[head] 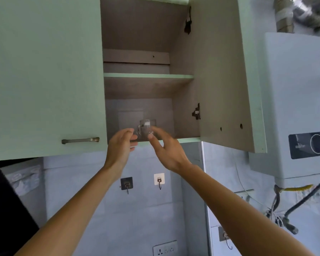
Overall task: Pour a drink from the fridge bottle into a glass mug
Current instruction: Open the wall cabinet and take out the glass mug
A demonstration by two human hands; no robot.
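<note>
A clear glass mug (146,128) stands on the bottom shelf of an open wall cupboard (146,84), its handle turned to the left. Both my arms reach up to it. My left hand (121,146) is just left of the mug with fingers loosely curved, close to the handle, holding nothing. My right hand (166,146) comes in from the right, its fingers at the mug's right side, apparently touching the glass; a grip is not plain. No bottle or fridge is in view.
The cupboard's right door (227,74) hangs open toward me. A closed pale green door with a metal handle (80,140) is on the left. A white water heater (294,108) with pipes hangs at right. Wall hooks (126,183) and a socket (164,248) sit below.
</note>
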